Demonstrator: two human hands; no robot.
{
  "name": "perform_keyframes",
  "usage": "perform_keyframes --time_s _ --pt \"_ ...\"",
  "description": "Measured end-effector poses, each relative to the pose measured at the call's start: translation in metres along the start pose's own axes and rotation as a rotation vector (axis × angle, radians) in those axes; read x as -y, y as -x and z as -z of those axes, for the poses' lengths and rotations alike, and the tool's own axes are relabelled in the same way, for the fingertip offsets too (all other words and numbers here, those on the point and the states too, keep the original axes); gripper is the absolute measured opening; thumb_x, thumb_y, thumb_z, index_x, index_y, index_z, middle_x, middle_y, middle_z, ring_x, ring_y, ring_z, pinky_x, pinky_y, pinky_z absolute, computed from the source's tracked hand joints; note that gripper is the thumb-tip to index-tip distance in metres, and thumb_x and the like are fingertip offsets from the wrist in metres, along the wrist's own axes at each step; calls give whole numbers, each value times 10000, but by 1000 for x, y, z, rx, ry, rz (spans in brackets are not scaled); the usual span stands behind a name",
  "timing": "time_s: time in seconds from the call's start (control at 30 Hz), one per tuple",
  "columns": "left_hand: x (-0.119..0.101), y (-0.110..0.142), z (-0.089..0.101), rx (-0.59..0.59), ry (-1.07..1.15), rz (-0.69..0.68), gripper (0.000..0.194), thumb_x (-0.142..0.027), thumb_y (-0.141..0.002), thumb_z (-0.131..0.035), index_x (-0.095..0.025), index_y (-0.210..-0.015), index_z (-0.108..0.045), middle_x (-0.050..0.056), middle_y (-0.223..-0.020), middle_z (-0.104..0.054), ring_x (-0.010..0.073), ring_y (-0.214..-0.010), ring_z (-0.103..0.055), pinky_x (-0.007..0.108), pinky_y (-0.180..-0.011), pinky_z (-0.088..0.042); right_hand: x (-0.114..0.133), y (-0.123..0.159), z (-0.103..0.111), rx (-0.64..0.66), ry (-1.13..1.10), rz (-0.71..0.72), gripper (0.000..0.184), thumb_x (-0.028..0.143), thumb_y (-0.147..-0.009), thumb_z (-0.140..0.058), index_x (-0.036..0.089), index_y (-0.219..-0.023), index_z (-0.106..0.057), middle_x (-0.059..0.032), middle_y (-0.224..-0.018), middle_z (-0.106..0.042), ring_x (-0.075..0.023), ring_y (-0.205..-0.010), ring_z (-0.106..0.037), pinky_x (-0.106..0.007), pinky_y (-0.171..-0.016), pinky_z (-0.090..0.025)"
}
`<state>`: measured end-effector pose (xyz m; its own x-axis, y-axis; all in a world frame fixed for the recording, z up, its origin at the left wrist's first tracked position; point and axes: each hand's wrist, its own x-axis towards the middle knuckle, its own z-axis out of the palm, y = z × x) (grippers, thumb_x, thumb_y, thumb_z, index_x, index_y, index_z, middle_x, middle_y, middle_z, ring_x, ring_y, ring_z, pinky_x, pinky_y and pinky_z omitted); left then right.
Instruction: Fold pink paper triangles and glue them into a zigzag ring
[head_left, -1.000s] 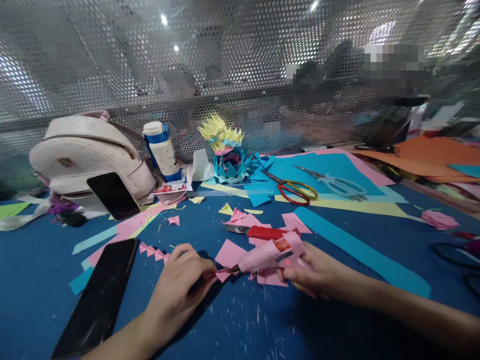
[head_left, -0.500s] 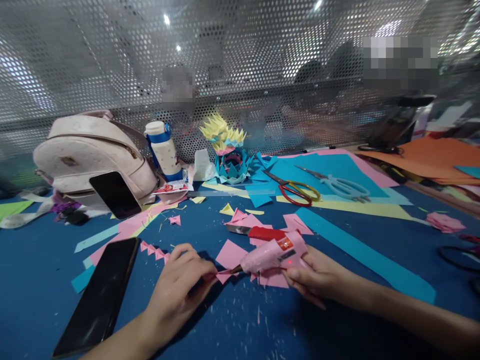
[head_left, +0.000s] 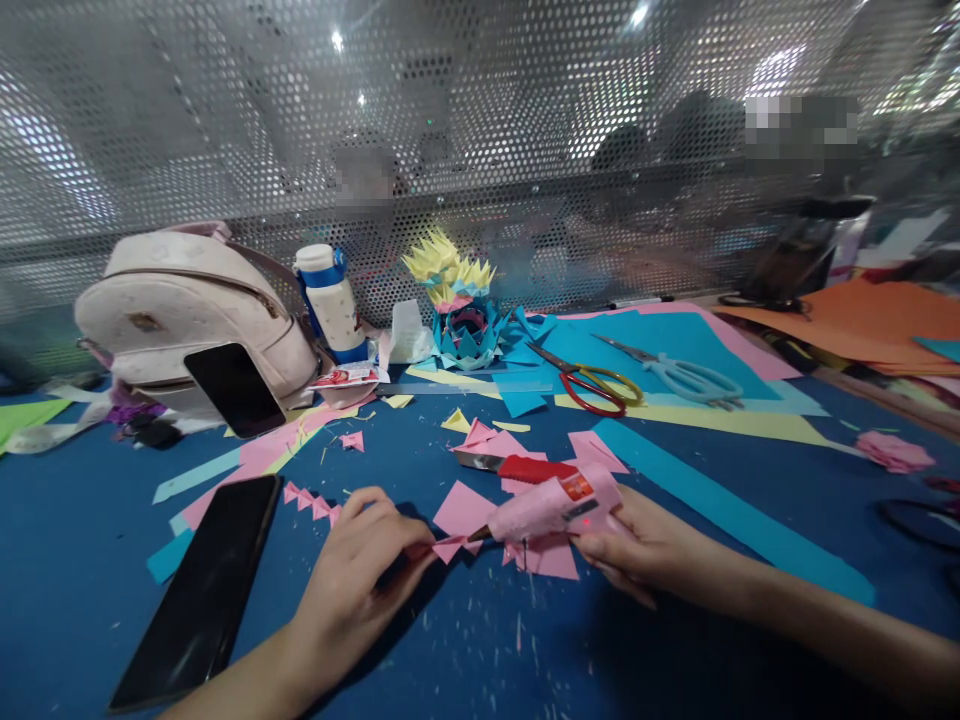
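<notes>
My right hand (head_left: pixel 645 545) grips a pink glue gun (head_left: pixel 551 505), its nozzle pointing left and a small red light on its side. The nozzle tip touches a small folded pink paper piece (head_left: pixel 448 546) that my left hand (head_left: pixel 360 570) pinches against the blue table (head_left: pixel 465 650). Larger pink paper scraps (head_left: pixel 461 508) lie just behind and under the gun. A red-handled utility knife (head_left: pixel 517 466) rests right behind the gun.
A black phone (head_left: pixel 202 590) lies left of my left hand. Behind are a white backpack (head_left: pixel 187 310) with a second phone (head_left: pixel 234 390), a bottle (head_left: pixel 330 305), a paper flower model (head_left: pixel 459 310), red scissors (head_left: pixel 592 380), pale scissors (head_left: pixel 679 375), and coloured paper strips (head_left: pixel 720 500).
Both hands stay almost in place with the gun tip at the pink piece; the gun has tilted slightly upward at its rear. The view drifted a little.
</notes>
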<state>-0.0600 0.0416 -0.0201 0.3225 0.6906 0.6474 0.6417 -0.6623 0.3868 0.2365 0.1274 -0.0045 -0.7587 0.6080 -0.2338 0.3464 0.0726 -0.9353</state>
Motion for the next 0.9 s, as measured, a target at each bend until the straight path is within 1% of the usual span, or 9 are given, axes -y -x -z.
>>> perform_keyframes --time_s 0.17,0.27,0.37,0.47,0.6,0.67,0.73,0.83,0.9 --pt "-2 -1 1 -17 -4 5 107 -68 -930 -589 -169 -964 -597 -1 -755 -631 130 -653 -508 348 -805 -423 -2 2 8 5 85 33 567 666 -888 -527 108 -916 -621 45 -465 -468 -65 -388 -388 -158 -383 -262" --pt "-2 -2 2 -21 1 10 97 -84 -930 -596 -170 -976 -594 -5 -757 -632 131 -664 -523 345 -813 -425 -1 2 10 -13 103 34 585 666 -884 -540 96 -990 -618 54 -458 -459 -64 -385 -384 -155 -378 -256" --pt "-2 -2 2 -19 5 15 101 -86 -930 -597 -173 -981 -595 -10 -761 -638 128 -663 -531 342 -817 -425 3 3 8 18 59 51 578 654 -885 -553 101 -1047 -598 63 -474 -459 -59 -389 -380 -150 -374 -255" --pt "-2 -2 2 -25 6 15 97 -93 -933 -593 -178 -979 -596 -15 -753 -642 127 -652 -534 341 -809 -429 5 4 4 49 -25 43 560 670 -857 -580 126 -991 -577 73 -491 -455 -52 -384 -376 -147 -372 -257" --pt "-3 -3 1 -24 -9 5 85 -105 -939 -582 -184 -966 -594 -9 -756 -650 130 -640 -523 343 -793 -436 0 1 2 -14 -81 13 537 685 -869 -544 149 -872 -539 69 -494 -472 -39 -359 -336 -152 -357 -236" --pt "-3 -3 1 -19 -16 1 91 -99 -938 -580 -187 -962 -588 -5 -757 -651 133 -643 -516 345 -785 -435 -2 -2 7 -66 -54 24 557 699 -885 -496 157 -761 -521 57 -461 -476 -35 -331 -294 -167 -344 -206" --pt "-3 -4 1 -19 -17 -6 101 -91 -933 -585 -186 -965 -584 -2 -760 -651 136 -649 -512 347 -784 -432 0 -5 18 -168 -6 51 600 727 -882 -457 158 -703 -521 31 -464 -499 -47 -339 -337 -182 -361 -242" --pt "-3 -4 2 -21 -9 -10 112 -78 -928 -585 -185 -961 -585 -6 -749 -642 135 -646 -508 344 -784 -426 7 -6 42 -460 112 110 584 690 -888 -473 124 -862 -615 -24 -602 -575 -121 -520 -517 -222 -497 -398" --pt "-4 -4 3 -13 -1 -2 121 -71 -924 -587 -185 -965 -591 -16 -728 -627 135 -641 -507 336 -776 -421 12 -6 58 -636 261 125 484 594 -894 -531 120 -924 -628 -43 -668 -594 -143 -572 -514 -247 -536 -406"
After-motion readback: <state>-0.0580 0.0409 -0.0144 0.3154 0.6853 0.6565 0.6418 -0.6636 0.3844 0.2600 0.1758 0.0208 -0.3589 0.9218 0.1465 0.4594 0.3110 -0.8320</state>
